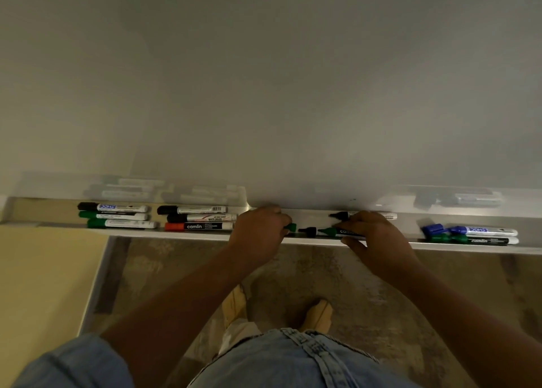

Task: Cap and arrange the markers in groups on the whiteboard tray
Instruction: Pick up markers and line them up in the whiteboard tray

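My left hand (259, 232) pinches a green cap (291, 227) over the whiteboard tray (410, 226). My right hand (374, 235) grips an uncapped green Camlin marker (330, 231), its tip pointing left toward that cap. Between cap and tip lies a small black cap (309, 231). An uncapped black marker (341, 215) lies behind my right hand against the board. To the left sit one group of three capped markers (117, 215) and a second group of two black and one red marker (199, 218). At the right lie a blue marker (481, 230), a loose blue cap (433, 229) and a green marker (475, 239).
The whiteboard (264, 79) rises directly behind the tray and reflects the markers faintly. A yellow wall (44, 285) is at the lower left. Below the tray are the mottled floor (293, 270) and my feet.
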The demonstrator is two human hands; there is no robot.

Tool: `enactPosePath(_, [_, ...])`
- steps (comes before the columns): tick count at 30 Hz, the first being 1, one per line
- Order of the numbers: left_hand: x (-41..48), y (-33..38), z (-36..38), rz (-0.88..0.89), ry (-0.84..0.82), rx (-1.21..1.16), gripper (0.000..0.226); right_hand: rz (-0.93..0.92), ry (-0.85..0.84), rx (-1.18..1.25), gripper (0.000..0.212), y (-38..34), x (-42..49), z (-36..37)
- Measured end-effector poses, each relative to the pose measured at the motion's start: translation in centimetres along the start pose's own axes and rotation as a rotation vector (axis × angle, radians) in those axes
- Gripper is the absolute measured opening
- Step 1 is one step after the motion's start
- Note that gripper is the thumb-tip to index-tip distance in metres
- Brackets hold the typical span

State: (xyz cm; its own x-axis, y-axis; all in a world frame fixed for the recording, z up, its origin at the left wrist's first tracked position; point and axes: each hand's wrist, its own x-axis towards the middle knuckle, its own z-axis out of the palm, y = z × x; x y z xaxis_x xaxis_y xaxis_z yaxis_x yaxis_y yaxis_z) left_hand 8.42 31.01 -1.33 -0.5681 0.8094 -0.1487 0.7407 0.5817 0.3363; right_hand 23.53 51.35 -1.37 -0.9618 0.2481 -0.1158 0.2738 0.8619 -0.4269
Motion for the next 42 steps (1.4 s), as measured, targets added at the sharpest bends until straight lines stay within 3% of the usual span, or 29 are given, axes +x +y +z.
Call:
enactPosePath(10, [-0.7,-0.3,-1.1,-0.049,0.019,-0.102,0.021,-0.008,0.102,-0.024,0.029,-0.2,-0.1,0.6])
enactPosePath(16, [-1.4,0.6,-2.2,-0.084,0.126,-0.157,0.02,-0.033,0.167,-0.044,0.03,-0.1,-0.3,0.6])
enactPosePath(28, [-3.1,2.1,-4.8,-0.135,0.212,-0.643,0.023,-0.027,0.25,0.007,0.032,-4.7,-1.5,-3.0])
enactPosePath(42, [-3.5,4.1,-6.0,-0.02,0.239,-0.641,0.02,-0.038,0.178,0.064,0.03,-7.2,-1.4,-4.0])
